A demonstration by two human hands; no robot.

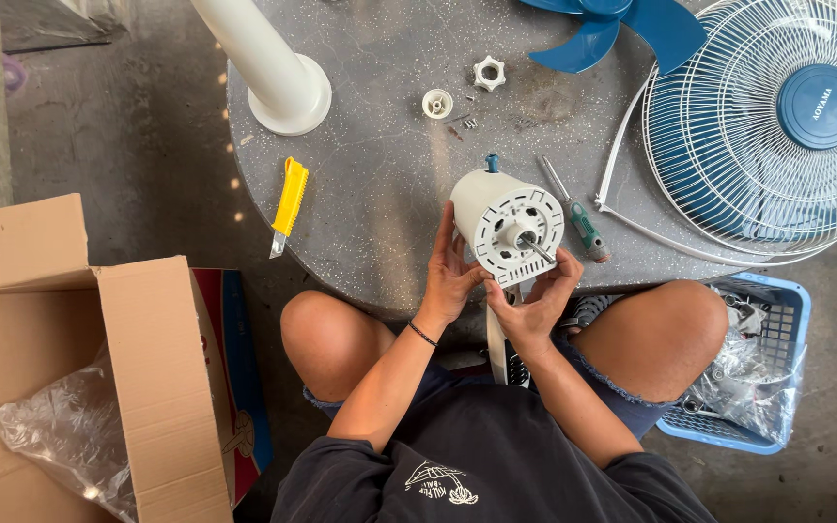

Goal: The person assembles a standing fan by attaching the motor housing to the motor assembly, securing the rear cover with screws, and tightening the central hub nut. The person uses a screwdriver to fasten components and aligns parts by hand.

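Fan motor housing, white and drum-shaped with a slotted round face, a bare metal shaft at its centre and a small blue knob on top, sits over the near edge of the round grey table. We clasp it with our left hand and right hand, fingers curled against its sides. Its long axis tilts, shaft pointing toward us and slightly right.

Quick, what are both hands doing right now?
Left hand: closed around the side of the white fan motor housing.
Right hand: gripping the same housing from below, fingers curled at its front rim.
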